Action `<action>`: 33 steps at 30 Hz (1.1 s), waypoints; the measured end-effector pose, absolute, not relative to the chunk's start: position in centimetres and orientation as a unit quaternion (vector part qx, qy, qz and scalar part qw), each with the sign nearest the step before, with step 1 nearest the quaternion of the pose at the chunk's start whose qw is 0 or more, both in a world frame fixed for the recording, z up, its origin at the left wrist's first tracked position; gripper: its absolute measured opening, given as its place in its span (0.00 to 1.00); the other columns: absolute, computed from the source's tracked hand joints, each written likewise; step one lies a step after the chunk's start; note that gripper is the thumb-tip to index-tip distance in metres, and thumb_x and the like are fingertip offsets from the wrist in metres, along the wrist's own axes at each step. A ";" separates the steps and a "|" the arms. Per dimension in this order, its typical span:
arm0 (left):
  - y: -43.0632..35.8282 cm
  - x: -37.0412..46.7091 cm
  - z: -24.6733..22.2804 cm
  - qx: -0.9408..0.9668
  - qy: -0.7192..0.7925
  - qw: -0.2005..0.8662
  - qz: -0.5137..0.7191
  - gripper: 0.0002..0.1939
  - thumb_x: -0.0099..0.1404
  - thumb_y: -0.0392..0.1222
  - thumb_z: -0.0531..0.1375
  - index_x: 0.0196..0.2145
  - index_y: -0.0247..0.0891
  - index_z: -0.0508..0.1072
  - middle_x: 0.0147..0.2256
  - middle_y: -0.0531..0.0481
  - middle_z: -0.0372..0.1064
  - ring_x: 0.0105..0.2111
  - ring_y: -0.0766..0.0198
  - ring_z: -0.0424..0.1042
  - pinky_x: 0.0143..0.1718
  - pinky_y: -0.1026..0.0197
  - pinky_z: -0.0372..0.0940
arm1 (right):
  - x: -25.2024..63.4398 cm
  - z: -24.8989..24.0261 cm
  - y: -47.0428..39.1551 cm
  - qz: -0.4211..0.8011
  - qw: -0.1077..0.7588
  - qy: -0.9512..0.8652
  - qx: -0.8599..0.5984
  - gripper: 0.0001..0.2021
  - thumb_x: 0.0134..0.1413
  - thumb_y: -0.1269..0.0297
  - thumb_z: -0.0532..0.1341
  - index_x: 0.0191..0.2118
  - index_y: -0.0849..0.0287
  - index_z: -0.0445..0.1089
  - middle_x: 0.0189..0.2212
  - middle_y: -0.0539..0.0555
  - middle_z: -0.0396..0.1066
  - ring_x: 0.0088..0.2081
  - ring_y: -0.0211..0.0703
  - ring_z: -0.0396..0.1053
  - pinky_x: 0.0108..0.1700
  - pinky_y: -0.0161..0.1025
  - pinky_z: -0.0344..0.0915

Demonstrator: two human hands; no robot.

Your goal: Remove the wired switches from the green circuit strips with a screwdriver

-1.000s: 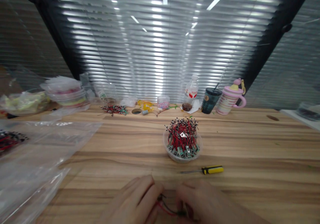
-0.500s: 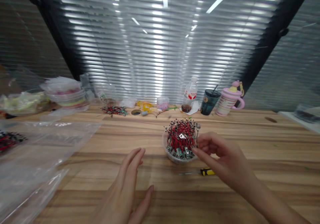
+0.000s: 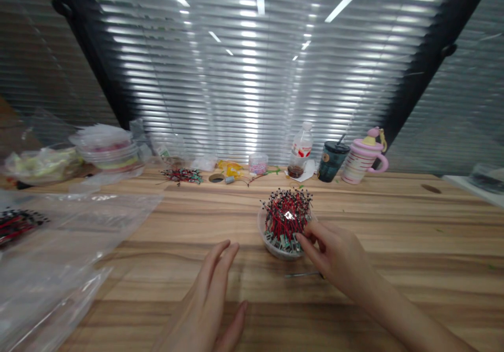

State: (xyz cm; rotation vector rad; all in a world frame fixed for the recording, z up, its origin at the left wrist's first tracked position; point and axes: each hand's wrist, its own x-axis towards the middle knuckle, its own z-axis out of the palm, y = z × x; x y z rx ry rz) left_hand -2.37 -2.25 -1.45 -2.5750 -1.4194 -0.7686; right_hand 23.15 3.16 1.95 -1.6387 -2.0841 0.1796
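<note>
A clear round bowl stands on the wooden table, crammed with a bundle of red and black wires that have small green circuit boards at their lower ends. My right hand is at the bowl's right side, thumb and forefinger pinched against the boards; what lies between the fingertips is too small to make out. Under that hand lies a screwdriver, its shaft showing and its handle mostly covered. Left of the bowl, my left hand hovers with fingers stretched and thumb apart, holding nothing.
Plastic sheeting covers the left side, with more wires on it. Along the back are a wire pile, a small motor, a bottle, a dark cup and a pink mug. Stacked tubs stand back left.
My right hand has moved left and down against the bundle, covering the screwdriver's yellow handle. A grey-tipped wire piece at the bundle's right edge no longer shows. My left hand has shifted slightly right.
</note>
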 end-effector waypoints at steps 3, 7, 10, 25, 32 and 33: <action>-2.4 -2.5 -1.6 -0.852 -0.456 0.087 -0.243 0.30 0.66 0.36 0.50 0.63 0.28 0.45 0.58 0.25 0.55 0.56 0.48 0.66 0.50 0.53 0.68 | 23.2 2.1 3.0 0.086 0.219 -0.756 -0.611 0.22 0.59 0.57 0.47 0.30 0.66 0.72 0.30 0.49 0.65 0.26 0.08 0.46 0.32 0.21 0.30; -2.4 -2.7 -2.2 -0.859 -0.452 0.089 -0.222 0.31 0.66 0.35 0.50 0.64 0.29 0.44 0.59 0.26 0.55 0.56 0.47 0.66 0.50 0.54 0.67 | 23.1 2.5 2.6 0.101 0.189 -0.742 -0.635 0.20 0.59 0.60 0.46 0.32 0.62 0.74 0.35 0.49 0.65 0.29 0.09 0.44 0.34 0.22 0.29; -2.2 -2.8 -2.7 -0.856 -0.451 0.086 -0.238 0.33 0.65 0.36 0.50 0.64 0.32 0.42 0.58 0.27 0.57 0.55 0.50 0.68 0.49 0.57 0.68 | 23.2 3.2 2.1 0.130 0.122 -0.738 -0.650 0.20 0.58 0.62 0.45 0.32 0.62 0.74 0.37 0.50 0.64 0.28 0.11 0.41 0.35 0.22 0.28; -2.3 -2.6 -2.5 -0.861 -0.442 0.099 -0.231 0.32 0.64 0.35 0.51 0.63 0.29 0.44 0.57 0.27 0.59 0.55 0.51 0.68 0.50 0.57 0.67 | 23.5 2.6 1.5 -0.181 0.221 -0.774 -0.565 0.11 0.54 0.65 0.53 0.34 0.53 0.74 0.36 0.45 0.66 0.34 0.11 0.51 0.37 0.19 0.40; -2.6 -2.1 -2.3 -0.865 -0.451 0.108 -0.193 0.37 0.61 0.31 0.50 0.65 0.27 0.38 0.58 0.24 0.56 0.56 0.47 0.66 0.51 0.53 0.68 | 20.7 -1.0 0.8 -0.314 0.237 -0.856 -0.335 0.21 0.51 0.60 0.56 0.53 0.47 0.66 0.61 0.42 0.48 0.64 0.30 0.51 0.71 0.36 0.44; -2.6 -2.0 -2.5 -0.863 -0.454 0.108 -0.193 0.38 0.60 0.30 0.50 0.65 0.27 0.37 0.58 0.24 0.55 0.56 0.46 0.66 0.51 0.52 0.68 | 20.6 -1.5 1.1 -0.320 0.214 -0.858 -0.340 0.23 0.52 0.59 0.56 0.55 0.47 0.64 0.62 0.43 0.44 0.65 0.31 0.48 0.73 0.38 0.40</action>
